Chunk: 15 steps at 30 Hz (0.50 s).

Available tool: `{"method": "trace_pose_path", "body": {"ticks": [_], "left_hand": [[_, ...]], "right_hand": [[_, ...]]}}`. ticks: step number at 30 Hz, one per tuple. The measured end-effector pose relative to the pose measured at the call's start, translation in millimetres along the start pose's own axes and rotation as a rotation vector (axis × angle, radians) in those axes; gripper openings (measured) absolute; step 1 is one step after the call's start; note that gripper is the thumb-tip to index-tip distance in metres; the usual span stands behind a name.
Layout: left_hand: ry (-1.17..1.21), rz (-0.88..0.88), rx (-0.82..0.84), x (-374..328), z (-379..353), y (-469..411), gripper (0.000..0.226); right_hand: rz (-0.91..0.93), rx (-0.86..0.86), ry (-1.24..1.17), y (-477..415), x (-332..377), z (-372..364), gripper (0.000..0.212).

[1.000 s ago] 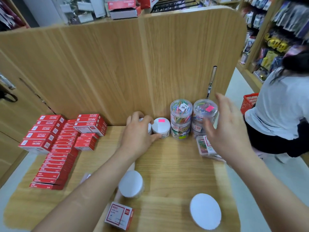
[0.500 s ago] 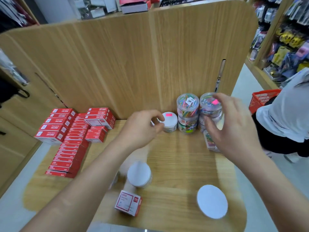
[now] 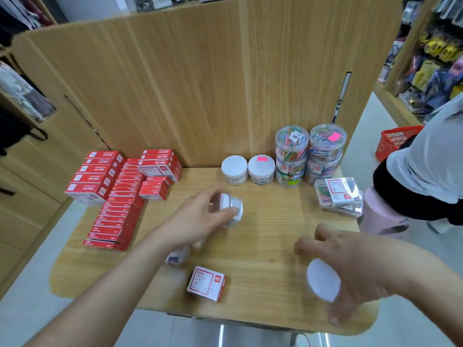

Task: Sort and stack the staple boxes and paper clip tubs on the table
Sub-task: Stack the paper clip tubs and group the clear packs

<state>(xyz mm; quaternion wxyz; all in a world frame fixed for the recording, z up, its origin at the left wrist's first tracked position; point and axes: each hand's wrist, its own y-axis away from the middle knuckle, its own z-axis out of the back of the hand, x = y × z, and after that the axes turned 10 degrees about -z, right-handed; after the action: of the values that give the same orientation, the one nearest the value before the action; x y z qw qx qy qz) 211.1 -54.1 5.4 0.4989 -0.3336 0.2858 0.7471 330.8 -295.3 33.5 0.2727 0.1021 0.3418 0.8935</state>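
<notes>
Most staple boxes [image 3: 117,189] are already stacked at the worktop's [image 3: 270,221] far left, and tubs [image 3: 292,156] are lined against the wooden back panel [image 3: 200,83]. One white-lidded tub [image 3: 231,205] is gripped by the left hand [image 3: 200,221]; another [image 3: 323,281] is being closed on by the right hand [image 3: 355,269], contact unclear. A stray box [image 3: 206,283] remains near the front edge. Shop shelves [image 3: 431,58] are seen behind.

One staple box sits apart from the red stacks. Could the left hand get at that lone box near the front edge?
Probably not yet: the left hand already grips a small white-lidded tub. The red-and-white staple box itself lies uncovered.
</notes>
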Motion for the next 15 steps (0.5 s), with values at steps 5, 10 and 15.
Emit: {"method": "trace_pose_path", "body": {"ticks": [5, 10, 15], "left_hand": [[0.295, -0.022, -0.301, -2, 15, -46, 0.039], [0.453, 0.086, -0.435, 4, 21, -85, 0.060], [0.398, 0.029, -0.429, 8, 15, -93, 0.043]], "right_hand": [[-0.035, -0.096, -0.110, -6, 5, -6, 0.061], [0.055, -0.281, -0.632, -28, -2, 5, 0.046], [0.130, -0.572, -0.821, -48, 16, 23, 0.058]]}}
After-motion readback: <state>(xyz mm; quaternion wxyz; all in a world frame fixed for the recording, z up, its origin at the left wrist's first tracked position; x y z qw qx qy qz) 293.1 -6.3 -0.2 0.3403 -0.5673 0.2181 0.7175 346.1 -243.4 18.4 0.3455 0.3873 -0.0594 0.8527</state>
